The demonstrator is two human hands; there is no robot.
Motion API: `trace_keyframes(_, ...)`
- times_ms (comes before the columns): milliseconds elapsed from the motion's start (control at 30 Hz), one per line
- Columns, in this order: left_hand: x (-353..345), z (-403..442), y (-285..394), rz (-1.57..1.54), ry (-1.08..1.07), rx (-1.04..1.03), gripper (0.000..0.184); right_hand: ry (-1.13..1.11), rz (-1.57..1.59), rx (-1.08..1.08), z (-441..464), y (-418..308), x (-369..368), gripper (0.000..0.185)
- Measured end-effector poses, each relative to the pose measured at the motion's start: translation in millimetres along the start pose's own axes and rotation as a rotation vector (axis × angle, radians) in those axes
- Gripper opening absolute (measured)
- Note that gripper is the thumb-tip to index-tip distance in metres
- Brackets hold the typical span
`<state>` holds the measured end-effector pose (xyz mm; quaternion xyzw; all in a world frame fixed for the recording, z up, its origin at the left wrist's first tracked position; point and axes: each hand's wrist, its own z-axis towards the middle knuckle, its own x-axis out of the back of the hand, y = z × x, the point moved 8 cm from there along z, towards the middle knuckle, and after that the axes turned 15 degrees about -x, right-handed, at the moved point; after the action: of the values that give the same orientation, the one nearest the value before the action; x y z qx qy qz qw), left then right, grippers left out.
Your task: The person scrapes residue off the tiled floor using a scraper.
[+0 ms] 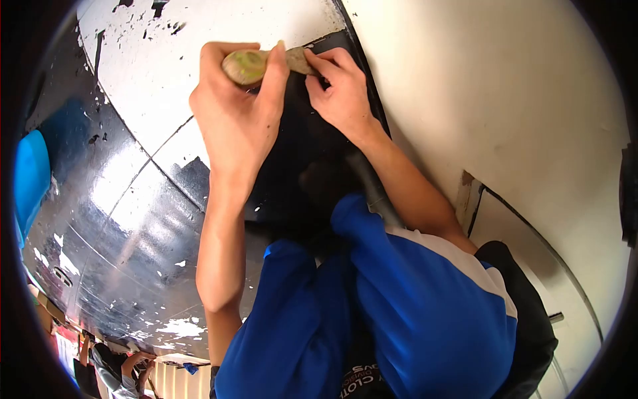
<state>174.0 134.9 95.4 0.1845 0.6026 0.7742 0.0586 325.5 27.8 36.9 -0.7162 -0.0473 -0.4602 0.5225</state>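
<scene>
The left hand [237,120] is wrapped around the rounded handle of a tool [248,65], which looks like a scraper, its thumb braced along the side. The right hand [344,95] has its fingers curled at the tool's flat, greyish end; whether they pinch it or merely rest against it cannot be told. The tool thus lies between the two hands, its butt on the left hand's side.

Good handling here probably depends on a firm left grip, with the flat end kept low and even so that it does not gouge. The right fingertips sit very near that end and seem best kept off any sharp edge.

Below and between the hands is a glossy dark surface [292,156]; beyond and to the left of the left hand, a white area [143,80] bears dark flecks. A dark edge strip [362,50] runs just beside the right hand, with a pale panel [505,100] past it, perhaps limiting sideways movement. Blue clothing [432,292] bulges nearer the wearer, crowding the right forearm. Well left of the hands are a blue object [32,176] and, lower, another person [123,369].
</scene>
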Motion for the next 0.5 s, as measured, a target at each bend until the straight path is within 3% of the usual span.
trace_keyframes(167,-11,1,-14,-0.060,-0.010,0.029,0.031,0.109,-0.031,0.023,8,9,11,0.038)
trace_keyframes(200,-17,4,-18,-0.087,-0.008,0.021,0.032,0.071,-0.009,-0.067,11,18,12,0.038)
trace_keyframes(300,-31,16,-13,-0.083,-0.026,-0.035,0.033,0.210,-0.034,0.041,12,19,17,0.037)
trace_keyframes(500,-50,27,-17,-0.173,-0.116,0.002,0.030,0.203,-0.127,-0.027,17,25,19,0.037)
